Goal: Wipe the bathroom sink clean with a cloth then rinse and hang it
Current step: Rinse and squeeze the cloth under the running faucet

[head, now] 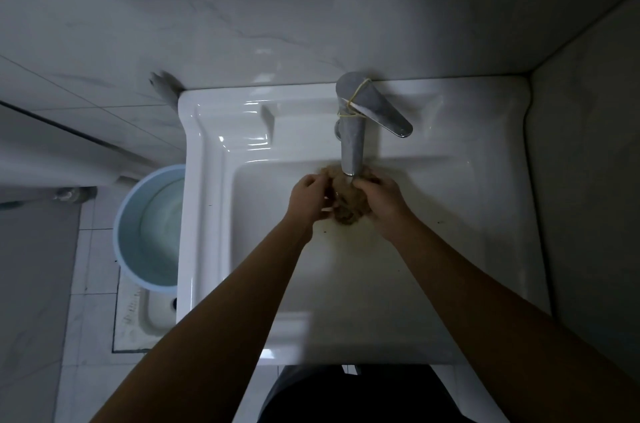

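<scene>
my left hand (309, 197) and my right hand (382, 200) are both closed around the brown cloth (346, 204), one on each side. the cloth is bunched up in a ball between them, right under the tip of the tap (352, 132), over the white sink (214, 215). it is dim, so i cannot tell if water is running. a blue bucket (149, 225) sits on the floor just beside the sink.

Crowding the basin's back under the faucet (352, 142); leaving the sink (485, 215) floor open right and front; walls closing in behind
</scene>
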The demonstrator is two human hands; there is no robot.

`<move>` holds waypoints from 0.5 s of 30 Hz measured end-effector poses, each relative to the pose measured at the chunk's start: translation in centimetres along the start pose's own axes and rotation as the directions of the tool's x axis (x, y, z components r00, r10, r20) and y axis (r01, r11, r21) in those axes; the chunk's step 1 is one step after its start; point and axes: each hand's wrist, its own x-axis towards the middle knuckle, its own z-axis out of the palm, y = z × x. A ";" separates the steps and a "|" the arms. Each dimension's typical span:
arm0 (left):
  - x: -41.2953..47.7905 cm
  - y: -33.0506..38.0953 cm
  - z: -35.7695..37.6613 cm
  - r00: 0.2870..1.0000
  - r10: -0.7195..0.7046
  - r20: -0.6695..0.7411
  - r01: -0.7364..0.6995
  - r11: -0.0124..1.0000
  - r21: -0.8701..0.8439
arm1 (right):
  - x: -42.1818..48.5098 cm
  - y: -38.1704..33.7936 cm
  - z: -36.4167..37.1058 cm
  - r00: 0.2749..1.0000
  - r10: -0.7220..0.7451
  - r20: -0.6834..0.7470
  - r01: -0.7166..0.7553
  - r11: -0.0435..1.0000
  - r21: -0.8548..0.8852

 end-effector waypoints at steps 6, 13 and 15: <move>0.3 0.2 0.0 0.993 -0.016 0.118 0.024 0.998 -0.065 | -0.6 -0.5 0.0 0.980 -0.192 0.050 0.197 0.968 -0.157; 0.7 0.3 -0.2 0.995 0.055 0.082 -0.036 0.975 -0.217 | 0.4 0.3 -1.0 0.991 0.111 -0.079 -0.114 0.993 -0.033; 0.6 0.2 0.0 0.990 0.078 0.115 -0.056 0.982 -0.178 | -0.3 0.1 -0.9 0.976 0.216 0.030 -0.215 0.976 -0.022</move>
